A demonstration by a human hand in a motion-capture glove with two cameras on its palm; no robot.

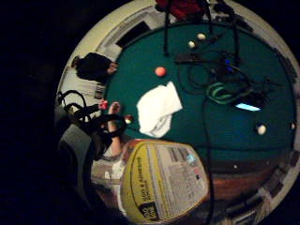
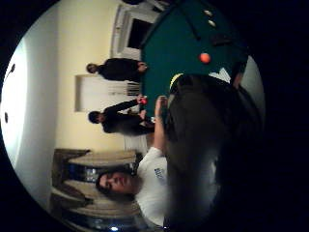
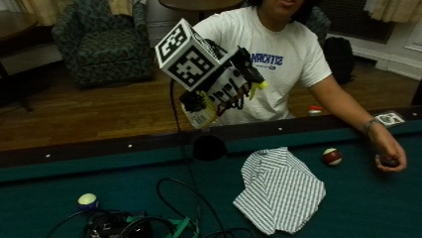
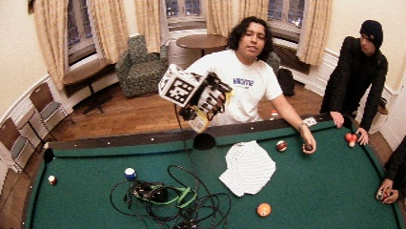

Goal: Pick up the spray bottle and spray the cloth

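On the green bench [image 3: 66, 183] lie a cable tangle [image 3: 141, 225], several balls and the striped cloth [image 3: 280, 191], beside a red-and-white ball [image 3: 332, 156]. The bottle [image 3: 201, 113], label unreadable beyond a yellow band, is raised above the rail, the gloved hand [image 3: 231, 84] curled round it.
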